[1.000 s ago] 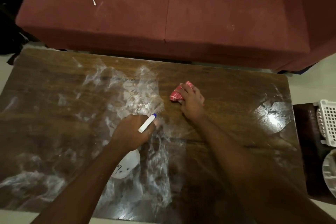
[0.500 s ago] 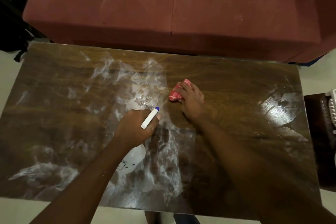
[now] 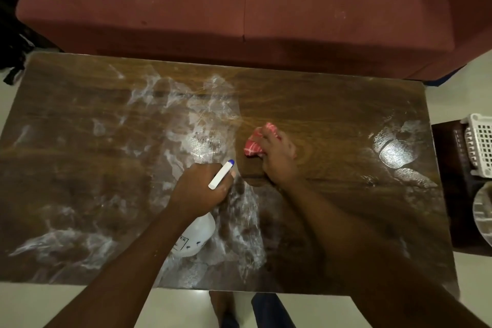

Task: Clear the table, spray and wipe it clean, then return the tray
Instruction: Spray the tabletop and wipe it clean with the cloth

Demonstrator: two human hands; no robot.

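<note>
While side by side over the table (image 3: pixel 332 104), left hand (image 3: pixel 198 189) tight around spray bottle (image 3: pixel 197 237), right hand (image 3: pixel 277 160) around red cloth (image 3: pixel 253 144).

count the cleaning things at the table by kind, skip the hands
spray bottle: 1, held by the left hand
red cloth: 1, under the right hand
total: 2

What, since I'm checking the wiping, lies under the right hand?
A red-and-white cloth on the table; its left end shows, the rest is covered by the right hand.
</note>
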